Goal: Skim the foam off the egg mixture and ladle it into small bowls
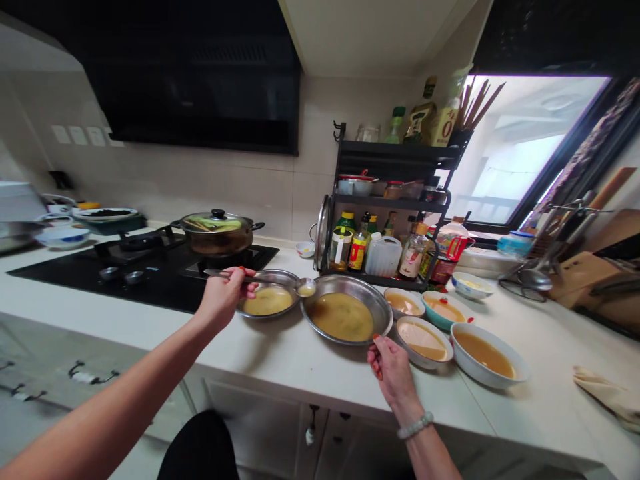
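Note:
My left hand (226,297) is closed round the handle of a metal ladle (306,288). The ladle's cup, with yellowish liquid in it, hangs over the adjoining rims of two metal bowls. The smaller metal bowl (287,308) is on the left, the larger metal bowl (383,309) on the right; both contain yellowish-brown liquid. At the larger bowl's near right rim is my right hand (393,373), fingers curled, a fingertip against the edge. Close beside it stands a white bowl (423,363) of light brown liquid.
More bowls of brown liquid, including a large white bowl (510,380), stand to the right. A lidded pot (217,237) sits on the black cooktop (155,283). Behind are a rack (393,155) of bottles and a leaning lid (323,233). A cloth (605,393) lies far right.

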`<state>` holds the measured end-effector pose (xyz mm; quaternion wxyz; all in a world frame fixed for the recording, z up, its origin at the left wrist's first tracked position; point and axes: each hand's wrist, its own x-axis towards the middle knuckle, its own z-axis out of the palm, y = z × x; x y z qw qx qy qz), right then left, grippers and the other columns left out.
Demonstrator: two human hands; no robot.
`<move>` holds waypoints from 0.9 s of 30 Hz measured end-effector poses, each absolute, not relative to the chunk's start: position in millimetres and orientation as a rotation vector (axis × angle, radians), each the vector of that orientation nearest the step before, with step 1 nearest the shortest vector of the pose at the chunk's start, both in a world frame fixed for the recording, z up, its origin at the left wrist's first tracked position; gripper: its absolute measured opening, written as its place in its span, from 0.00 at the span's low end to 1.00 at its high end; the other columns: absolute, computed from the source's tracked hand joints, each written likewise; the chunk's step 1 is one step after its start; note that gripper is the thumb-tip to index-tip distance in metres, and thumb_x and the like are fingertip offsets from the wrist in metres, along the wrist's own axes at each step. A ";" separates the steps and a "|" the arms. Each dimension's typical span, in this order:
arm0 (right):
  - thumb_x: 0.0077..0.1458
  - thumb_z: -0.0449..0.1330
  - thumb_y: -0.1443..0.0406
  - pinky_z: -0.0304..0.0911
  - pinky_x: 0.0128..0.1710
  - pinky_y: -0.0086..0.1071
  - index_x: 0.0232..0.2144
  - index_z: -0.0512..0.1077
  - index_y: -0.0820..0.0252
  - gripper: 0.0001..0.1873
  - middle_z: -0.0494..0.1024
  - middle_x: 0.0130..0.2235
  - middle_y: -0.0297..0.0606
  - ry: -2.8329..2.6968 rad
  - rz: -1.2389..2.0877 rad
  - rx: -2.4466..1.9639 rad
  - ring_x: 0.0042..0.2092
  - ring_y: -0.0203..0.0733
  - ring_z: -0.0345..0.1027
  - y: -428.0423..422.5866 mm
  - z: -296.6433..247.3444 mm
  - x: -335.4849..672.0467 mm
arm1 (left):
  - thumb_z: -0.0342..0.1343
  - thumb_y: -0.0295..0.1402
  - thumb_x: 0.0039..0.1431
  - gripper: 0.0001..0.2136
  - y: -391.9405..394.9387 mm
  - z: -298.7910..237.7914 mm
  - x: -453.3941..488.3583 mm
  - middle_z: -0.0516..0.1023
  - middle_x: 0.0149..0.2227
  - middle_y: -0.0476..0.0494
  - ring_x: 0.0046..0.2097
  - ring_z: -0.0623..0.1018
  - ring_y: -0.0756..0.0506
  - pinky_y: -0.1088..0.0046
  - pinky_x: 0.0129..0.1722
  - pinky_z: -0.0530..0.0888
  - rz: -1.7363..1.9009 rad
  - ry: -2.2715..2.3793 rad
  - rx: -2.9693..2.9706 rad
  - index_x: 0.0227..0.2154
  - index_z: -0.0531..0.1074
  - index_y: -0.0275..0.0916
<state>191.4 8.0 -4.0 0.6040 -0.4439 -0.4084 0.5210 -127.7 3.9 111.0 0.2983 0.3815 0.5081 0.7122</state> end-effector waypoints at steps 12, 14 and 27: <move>0.39 0.68 0.47 0.41 0.13 0.22 0.17 0.67 0.60 0.24 0.68 0.15 0.31 -0.936 1.212 -1.022 0.15 0.27 0.51 7.8 -3.2 191.3 | 0.49 0.40 0.56 0.11 -34.6 89.7 -164.1 0.73 0.17 0.50 0.19 0.74 0.48 0.76 0.21 0.71 1.681 1.870 1.850 0.32 0.73 0.40; 0.38 0.68 0.47 0.41 0.13 0.22 0.17 0.67 0.60 0.25 0.68 0.15 0.31 -0.936 1.209 -1.020 0.15 0.26 0.51 7.6 -3.1 191.1 | 0.48 0.40 0.56 0.11 -37.5 86.6 -163.4 0.75 0.20 0.49 0.21 0.75 0.48 0.76 0.24 0.71 1.611 1.848 2.068 0.31 0.73 0.40; 0.40 0.68 0.48 0.41 0.13 0.23 0.17 0.66 0.61 0.23 0.68 0.15 0.31 -0.938 1.202 -1.021 0.15 0.26 0.51 8.0 -4.3 191.1 | 0.49 0.38 0.58 0.11 -12.9 89.5 -89.0 0.75 0.19 0.49 0.20 0.74 0.49 0.76 0.24 0.70 1.622 1.573 1.929 0.32 0.73 0.39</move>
